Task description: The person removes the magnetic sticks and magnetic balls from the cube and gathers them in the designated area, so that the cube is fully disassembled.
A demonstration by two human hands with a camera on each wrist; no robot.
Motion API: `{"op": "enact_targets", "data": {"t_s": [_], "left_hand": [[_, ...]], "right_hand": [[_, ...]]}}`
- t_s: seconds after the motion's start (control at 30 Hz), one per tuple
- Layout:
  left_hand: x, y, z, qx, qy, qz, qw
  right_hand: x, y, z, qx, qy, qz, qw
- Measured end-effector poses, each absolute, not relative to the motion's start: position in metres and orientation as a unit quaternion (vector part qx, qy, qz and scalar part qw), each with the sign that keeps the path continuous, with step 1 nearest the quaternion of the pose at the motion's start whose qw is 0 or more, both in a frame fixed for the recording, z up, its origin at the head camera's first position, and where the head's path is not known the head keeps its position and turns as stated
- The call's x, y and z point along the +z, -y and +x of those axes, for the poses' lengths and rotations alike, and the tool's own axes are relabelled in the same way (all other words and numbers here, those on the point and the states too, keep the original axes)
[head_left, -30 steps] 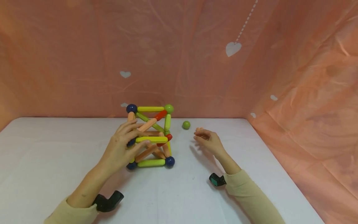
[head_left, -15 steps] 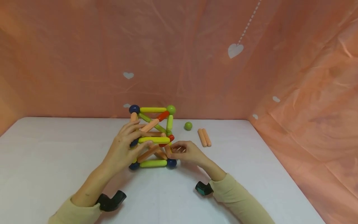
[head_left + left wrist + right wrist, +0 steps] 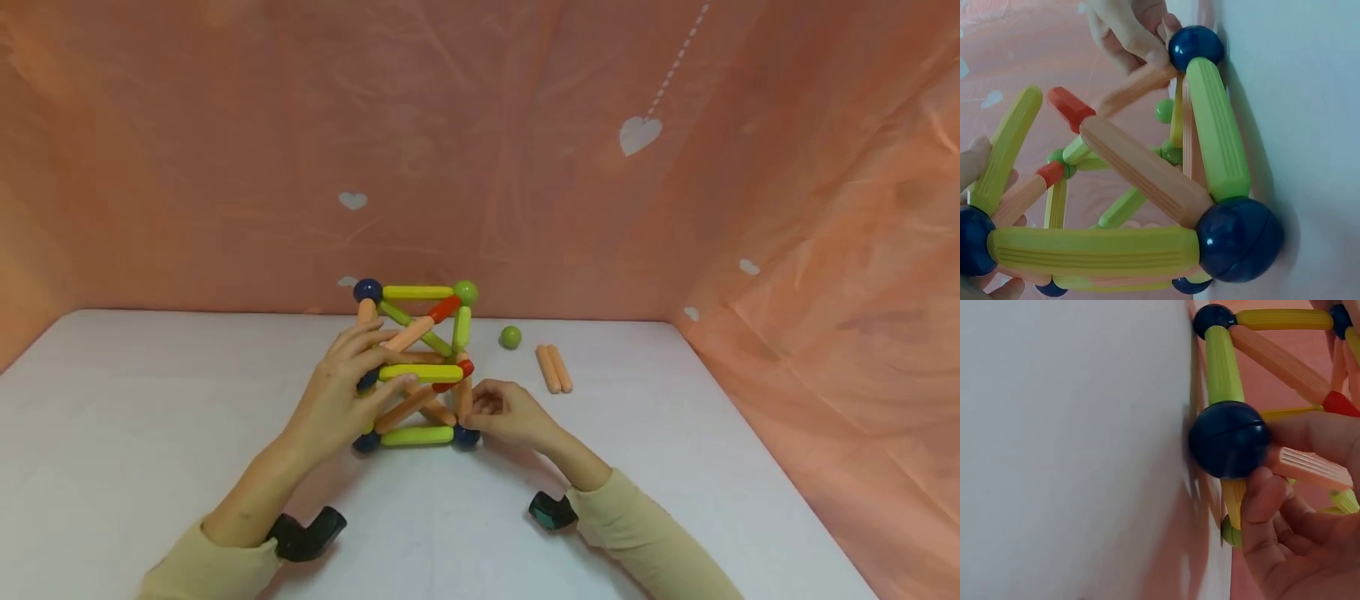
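A two-tier frame of magnetic rods and balls stands on the table, with blue balls at its front lower corners. My left hand (image 3: 337,396) holds its left side at mid-height, fingers around the middle blue ball and yellow rod (image 3: 422,373). At the lower right, my right hand (image 3: 517,414) pinches a peach rod (image 3: 1313,467) close to the front right blue ball (image 3: 1229,439). That rod rises from the ball; in the left wrist view its upper end (image 3: 1110,103) is near a red-tipped rod (image 3: 1072,109). Palm and fingers hide part of the frame's left side.
On the white table (image 3: 637,500), a loose green ball (image 3: 511,337) lies behind and right of the frame. Two peach rods (image 3: 554,369) lie side by side farther right. A pink curtain (image 3: 525,167) hangs behind the table.
My right hand has come left from beside the loose peach rods to the frame's lower right corner. The peach rod there, earlier leaning left, now stands more upright. My left hand keeps its hold.
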State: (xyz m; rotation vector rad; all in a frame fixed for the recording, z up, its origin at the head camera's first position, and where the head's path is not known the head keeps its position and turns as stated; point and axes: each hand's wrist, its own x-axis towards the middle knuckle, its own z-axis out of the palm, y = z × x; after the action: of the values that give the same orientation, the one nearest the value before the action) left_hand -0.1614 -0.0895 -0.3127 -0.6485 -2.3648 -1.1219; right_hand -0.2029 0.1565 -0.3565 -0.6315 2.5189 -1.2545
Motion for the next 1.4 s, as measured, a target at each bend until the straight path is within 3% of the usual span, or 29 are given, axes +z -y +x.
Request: {"op": "enact_targets", "data": {"t_s": [0.8, 0.93, 1.07, 1.4], "left_hand": [[-0.315, 0.09, -0.16, -0.413, 0.844, -0.245, 0.239], [-0.315, 0.09, -0.158, -0.415, 0.846, -0.24, 0.232], [-0.314, 0.089, -0.16, -0.418, 0.845, -0.241, 0.231], [-0.315, 0.087, -0.162, -0.414, 0.847, -0.244, 0.228]], "right_hand": [[-0.354, -0.169, -0.193, -0.422, -0.867, -0.251, 0.089], [-0.357, -0.175, -0.195, -0.441, -0.863, -0.231, 0.089], [-0.354, -0.189, -0.199, -0.444, -0.868, -0.214, 0.054], [-0.338, -0.242, -0.214, -0.424, -0.902, -0.08, -0.009]]}}
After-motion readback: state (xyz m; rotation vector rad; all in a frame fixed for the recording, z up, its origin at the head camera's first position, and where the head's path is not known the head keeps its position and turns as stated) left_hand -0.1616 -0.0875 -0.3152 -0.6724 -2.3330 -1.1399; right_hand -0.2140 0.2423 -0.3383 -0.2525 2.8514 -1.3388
